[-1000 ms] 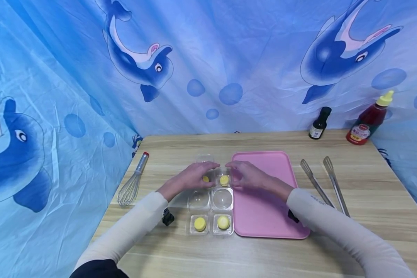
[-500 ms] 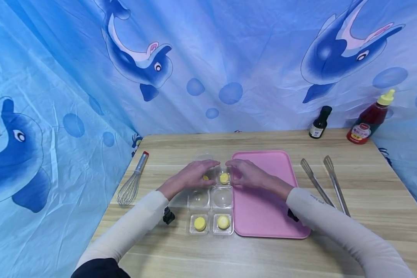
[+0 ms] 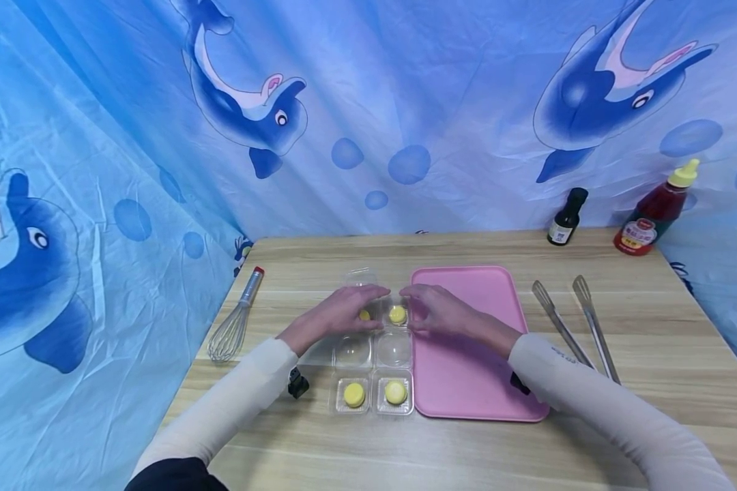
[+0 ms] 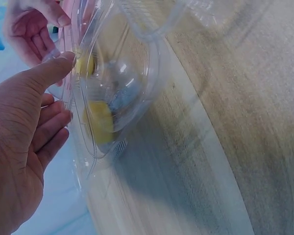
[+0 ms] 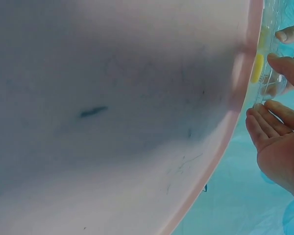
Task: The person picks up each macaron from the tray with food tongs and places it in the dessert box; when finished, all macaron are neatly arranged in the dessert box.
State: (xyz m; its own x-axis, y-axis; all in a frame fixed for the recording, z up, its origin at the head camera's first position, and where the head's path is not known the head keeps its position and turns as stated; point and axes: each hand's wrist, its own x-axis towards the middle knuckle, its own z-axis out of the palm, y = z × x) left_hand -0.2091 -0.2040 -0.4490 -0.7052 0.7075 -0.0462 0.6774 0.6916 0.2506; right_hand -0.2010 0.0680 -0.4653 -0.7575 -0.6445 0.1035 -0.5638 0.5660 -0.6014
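My left hand (image 3: 350,310) and right hand (image 3: 439,310) flank a clear plastic box (image 3: 398,324) from both sides. Each hand grips the box edge, the thumb on its near part and the fingers farther back. Inside sits a yellow macaron-like round (image 3: 397,314). Beside it, partly hidden under my left hand, is another box with a yellow round (image 3: 365,315). In the left wrist view, the left thumb (image 4: 59,68) touches the clear plastic edge. In the right wrist view, the right thumb (image 5: 283,64) and fingertips lie along the plastic edge.
Two nearer boxes hold yellow rounds (image 3: 354,395) (image 3: 396,392), with clear domed lids (image 3: 394,350) beyond them. A pink tray (image 3: 479,382) adjoins on the right. Farther out lie a whisk (image 3: 236,320), tongs (image 3: 583,310), a dark bottle (image 3: 565,217) and a red sauce bottle (image 3: 651,215).
The box between my hands has slid slightly away from me, and the right-hand clear lid in the middle has shifted a little the same way. My hands stay nearly in place.
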